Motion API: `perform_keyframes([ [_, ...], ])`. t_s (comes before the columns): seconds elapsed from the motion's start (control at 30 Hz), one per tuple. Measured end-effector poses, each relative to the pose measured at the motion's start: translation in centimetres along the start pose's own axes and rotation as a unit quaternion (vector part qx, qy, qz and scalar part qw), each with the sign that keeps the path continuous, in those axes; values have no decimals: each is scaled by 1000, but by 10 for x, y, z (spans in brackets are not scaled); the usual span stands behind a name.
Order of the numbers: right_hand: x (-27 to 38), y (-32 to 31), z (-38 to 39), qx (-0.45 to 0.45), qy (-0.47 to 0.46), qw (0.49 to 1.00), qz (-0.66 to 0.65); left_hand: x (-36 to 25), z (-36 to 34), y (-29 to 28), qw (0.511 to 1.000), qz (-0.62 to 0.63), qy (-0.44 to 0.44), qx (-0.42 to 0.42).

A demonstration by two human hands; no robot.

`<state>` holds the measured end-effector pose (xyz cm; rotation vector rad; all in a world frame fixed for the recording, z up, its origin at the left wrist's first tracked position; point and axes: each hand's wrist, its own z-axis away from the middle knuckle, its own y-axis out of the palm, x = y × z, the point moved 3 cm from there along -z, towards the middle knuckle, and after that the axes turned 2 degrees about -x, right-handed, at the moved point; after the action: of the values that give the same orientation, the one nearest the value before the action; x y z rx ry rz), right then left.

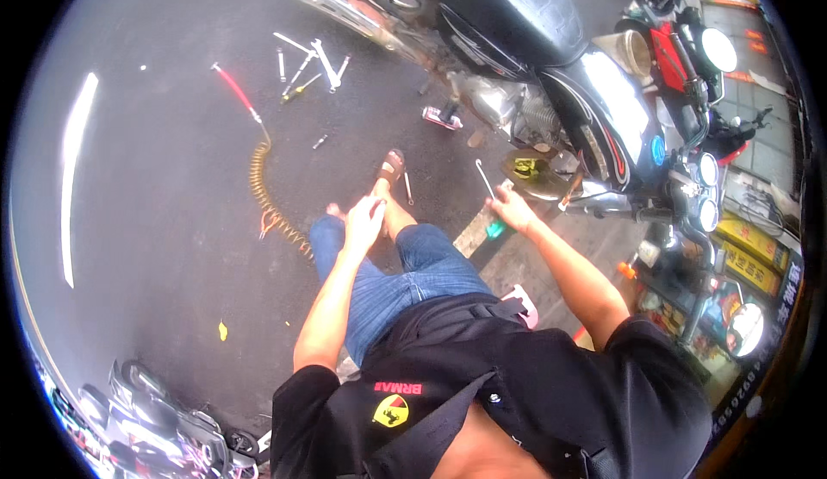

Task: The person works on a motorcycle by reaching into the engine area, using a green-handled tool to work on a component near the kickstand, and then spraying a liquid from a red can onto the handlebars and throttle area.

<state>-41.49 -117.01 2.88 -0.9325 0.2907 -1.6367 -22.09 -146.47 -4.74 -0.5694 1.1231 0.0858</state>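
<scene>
My right hand (514, 209) reaches toward the motorcycle's engine side, its fingers closed at the lower end of a slim silver wrench (485, 177) that points up and away. Just below that hand is a small teal-green item (495, 230); whether they touch I cannot tell. In front of my lower leg, my left hand (365, 219) hangs with its fingers drawn together; anything between them is too small to make out. The black motorcycle (525, 57) stands ahead and to the right, with a round opening (530, 171) showing a yellowish part low on its engine.
Several wrenches (323, 65) lie on the dark pavement ahead. A coiled yellow air hose (258, 173) with a red air gun (234, 89) stretches left of my legs. Another wrench (408, 188) lies beside my sandal (392, 166). A small red-and-white package (442, 118) sits near the engine.
</scene>
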Motion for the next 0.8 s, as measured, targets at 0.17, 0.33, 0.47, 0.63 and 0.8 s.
perform_keyframes([
  [0.17,44,-25,-32,37,82,992,-89,-10,-51,53,991,34,22,125],
  [0.33,-28,5,-14,-13,203,977,-71,-52,-15,57,963,89,21,255],
  [0.47,-43,67,-22,65,258,962,-56,-68,-7,1,956,92,-83,265],
  [0.63,-19,120,-85,78,205,976,3,-29,27,-22,911,182,-305,209],
  [0.8,-68,177,-182,72,164,982,-54,55,-21,13,923,91,-286,242],
])
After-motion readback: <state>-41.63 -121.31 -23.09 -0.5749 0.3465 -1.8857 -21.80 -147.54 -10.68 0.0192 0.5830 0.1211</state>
